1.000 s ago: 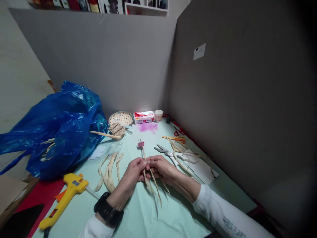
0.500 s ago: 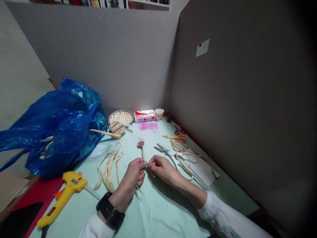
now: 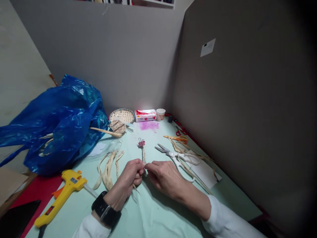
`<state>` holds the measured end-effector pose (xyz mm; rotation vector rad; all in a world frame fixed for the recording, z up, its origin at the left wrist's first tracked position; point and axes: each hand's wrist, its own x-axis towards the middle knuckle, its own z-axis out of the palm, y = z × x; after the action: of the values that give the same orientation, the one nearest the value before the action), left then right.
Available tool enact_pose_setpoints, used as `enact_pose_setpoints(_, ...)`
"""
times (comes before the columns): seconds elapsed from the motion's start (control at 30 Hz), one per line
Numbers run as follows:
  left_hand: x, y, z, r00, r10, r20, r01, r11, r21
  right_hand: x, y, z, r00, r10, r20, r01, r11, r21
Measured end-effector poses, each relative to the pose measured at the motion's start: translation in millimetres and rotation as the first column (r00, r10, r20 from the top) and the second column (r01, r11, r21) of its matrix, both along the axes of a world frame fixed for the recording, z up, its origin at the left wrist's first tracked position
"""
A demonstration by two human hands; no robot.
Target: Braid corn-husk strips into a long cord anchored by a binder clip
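Observation:
A thin braided cord of pale plant fibre (image 3: 144, 154) runs toward me from a pink binder clip (image 3: 141, 143) on the table. My left hand (image 3: 133, 173) is closed in a pinch on the cord's near end, with loose strand ends poking out below it. Right beside it, my right hand (image 3: 163, 175) pinches at the same spot, its fingertips against the cord; the strand it holds is mostly hidden. White-handled scissors (image 3: 173, 154) lie just beyond my right hand. Left of my left hand are several dried husk strips (image 3: 109, 170).
At left are a yellow glue gun (image 3: 60, 195) and a blue plastic bag (image 3: 61, 122). Toward the back stand a woven basket (image 3: 122, 115), a tissue pack (image 3: 145, 115) and a paper cup (image 3: 160, 114). Orange scissors (image 3: 182, 139) and white card (image 3: 206, 173) lie right. Grey panels enclose the table.
My right hand has turned more palm-down and its fingers have closed in against my left hand at the cord. My left hand has barely moved. The camera view has shifted slightly.

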<state>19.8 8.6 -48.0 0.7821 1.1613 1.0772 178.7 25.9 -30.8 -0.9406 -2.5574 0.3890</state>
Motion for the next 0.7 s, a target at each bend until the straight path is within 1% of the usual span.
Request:
enact_pose_setpoints(0.13,0.7,-1.2,0.3,1.0,0.004,-0.025,-0.004,1.0,0.004,1.0,-9.5,2.2,0.992,0.034,0.125,-0.047,0.994,0.1)
enact_pose_setpoints(0.27,5.2,-2.3,1.6,0.995,0.016,-0.096,-0.016,1.0,-0.003,1.4,-13.0,2.7,0.984,0.074,0.161,-0.094,0.988,0.12)
enact_pose_setpoints(0.3,6.3,-2.7,1.8,0.993,0.019,-0.114,-0.019,1.0,-0.006,2.2,-12.0,3.6,0.987,0.077,0.144,-0.092,0.991,0.102)
enact_pose_setpoints(0.37,8.0,-3.5,1.7,0.989,0.028,-0.145,-0.03,0.999,-0.011,5.0,-6.7,7.1,0.996,0.065,0.063,-0.066,0.998,0.013)
enact_pose_setpoints(0.43,9.2,-3.9,0.9,0.985,0.041,-0.169,-0.044,0.999,-0.013,8.8,3.2,12.6,0.998,-0.008,-0.06,0.003,0.995,-0.096)
enact_pose_setpoints(0.5,10.1,-3.5,-0.8,0.98,0.052,-0.193,-0.056,0.998,-0.016,11.8,17.1,18.5,0.98,-0.126,-0.154,0.101,0.982,-0.16)
enact_pose_setpoints(0.57,10.5,-2.2,-3.0,0.975,0.054,-0.215,-0.062,0.998,-0.033,11.8,32.4,22.4,0.961,-0.208,-0.181,0.174,0.967,-0.187)
enact_pose_setpoints(0.6,10.5,-1.5,-4.0,0.973,0.05,-0.224,-0.062,0.997,-0.045,10.4,39.8,22.9,0.957,-0.227,-0.182,0.19,0.96,-0.204)
enact_pose_setpoints(0.7,10.4,0.1,-6.3,0.968,0.035,-0.248,-0.055,0.996,-0.074,1.3,58.0,16.3,0.948,-0.246,-0.203,0.176,0.935,-0.307)
